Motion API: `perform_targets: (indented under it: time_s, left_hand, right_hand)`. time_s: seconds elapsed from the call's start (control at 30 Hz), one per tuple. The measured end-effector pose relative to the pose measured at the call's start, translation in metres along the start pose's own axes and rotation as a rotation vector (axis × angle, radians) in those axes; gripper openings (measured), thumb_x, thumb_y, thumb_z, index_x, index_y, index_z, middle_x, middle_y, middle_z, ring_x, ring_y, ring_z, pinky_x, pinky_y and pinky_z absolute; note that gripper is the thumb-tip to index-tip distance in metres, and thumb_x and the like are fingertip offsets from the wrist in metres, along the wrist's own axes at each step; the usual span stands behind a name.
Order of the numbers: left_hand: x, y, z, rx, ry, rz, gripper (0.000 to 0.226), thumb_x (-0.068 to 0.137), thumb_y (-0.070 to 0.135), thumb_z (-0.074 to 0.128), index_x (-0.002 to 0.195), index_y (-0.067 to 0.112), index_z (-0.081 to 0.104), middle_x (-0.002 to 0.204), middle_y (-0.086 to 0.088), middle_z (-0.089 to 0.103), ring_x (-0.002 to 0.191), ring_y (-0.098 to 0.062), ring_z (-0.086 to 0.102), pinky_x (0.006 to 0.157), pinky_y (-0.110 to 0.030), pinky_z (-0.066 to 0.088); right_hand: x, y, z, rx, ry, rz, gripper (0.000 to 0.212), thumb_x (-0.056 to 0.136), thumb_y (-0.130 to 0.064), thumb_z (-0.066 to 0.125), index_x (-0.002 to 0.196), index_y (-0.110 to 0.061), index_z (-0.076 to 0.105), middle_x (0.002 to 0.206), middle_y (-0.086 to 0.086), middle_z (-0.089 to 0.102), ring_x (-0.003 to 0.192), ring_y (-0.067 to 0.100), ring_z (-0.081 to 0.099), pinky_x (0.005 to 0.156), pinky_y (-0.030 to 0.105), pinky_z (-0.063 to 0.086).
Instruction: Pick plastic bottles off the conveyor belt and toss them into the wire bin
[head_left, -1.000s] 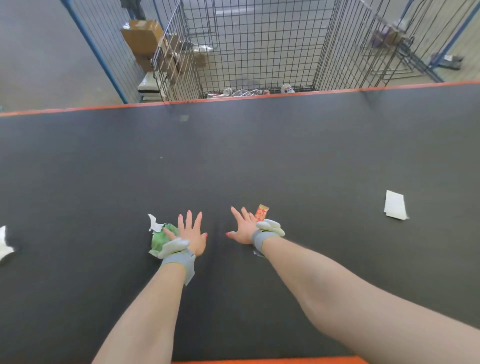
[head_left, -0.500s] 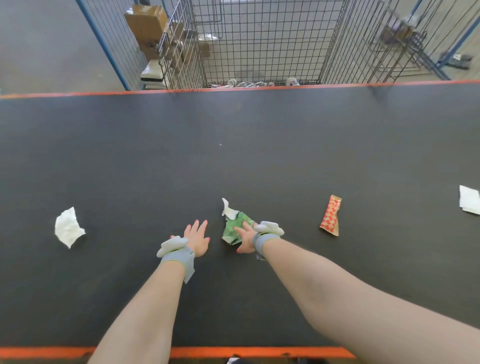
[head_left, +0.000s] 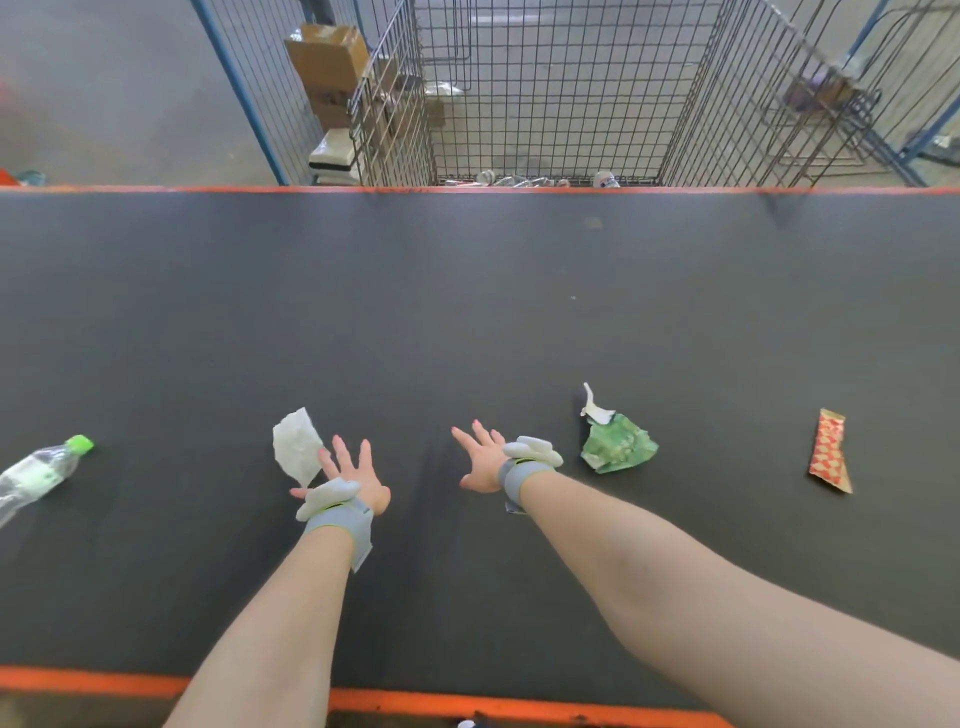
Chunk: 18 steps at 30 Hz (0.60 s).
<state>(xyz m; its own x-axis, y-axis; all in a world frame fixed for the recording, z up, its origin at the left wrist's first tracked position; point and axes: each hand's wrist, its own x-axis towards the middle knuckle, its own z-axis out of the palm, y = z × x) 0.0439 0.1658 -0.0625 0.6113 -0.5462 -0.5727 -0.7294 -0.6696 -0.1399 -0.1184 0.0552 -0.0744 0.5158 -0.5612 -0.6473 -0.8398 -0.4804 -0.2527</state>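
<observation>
A clear plastic bottle (head_left: 39, 475) with a green cap lies on the dark conveyor belt (head_left: 467, 312) at the far left edge of view. Both my hands hover over the middle of the belt with fingers spread and nothing in them. My left hand (head_left: 353, 475) is just right of a crumpled white paper (head_left: 297, 446). My right hand (head_left: 483, 457) is left of a crumpled green wrapper (head_left: 618, 441). The wire bin (head_left: 545, 93) stands beyond the belt's far edge, with several bottles (head_left: 519, 180) on its floor.
A red-and-white snack wrapper (head_left: 830, 451) lies on the belt at the right. Orange strips edge the belt near and far. Cardboard boxes (head_left: 327, 57) sit behind wire fencing left of the bin.
The litter on the belt has travelled to the right. The green-capped bottle has come into view at the left. My hands stayed over the middle, fingers now spread wider.
</observation>
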Motion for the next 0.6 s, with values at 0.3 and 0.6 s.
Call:
perform_targets:
  time_s: [0.3,0.6]
  left_hand:
    - [-0.005,0.005,0.008,-0.109,-0.147,0.274,0.056,0.099,0.031,0.043,0.15,0.016,0.026,0.152,-0.005,0.035,0.139,-0.026,0.034,0.113,-0.036,0.028]
    - [-0.011,-0.002,0.004,-0.052,0.159,0.22,0.047,0.098,0.029,0.04,0.144,0.025,0.032,0.146,-0.002,0.037,0.136,-0.022,0.032,0.108,-0.046,0.03]
  right_hand:
    - [-0.006,0.0,0.006,-0.025,0.015,0.008,0.083,0.092,-0.031,0.052,0.152,-0.04,-0.004,0.162,-0.002,-0.011,0.15,0.027,0.0,0.118,0.046,0.015]
    - [-0.003,-0.011,-0.001,0.006,0.049,-0.049,0.085,0.09,-0.032,0.057,0.153,-0.036,0.001,0.162,0.003,-0.006,0.148,0.032,0.004,0.12,0.046,0.013]
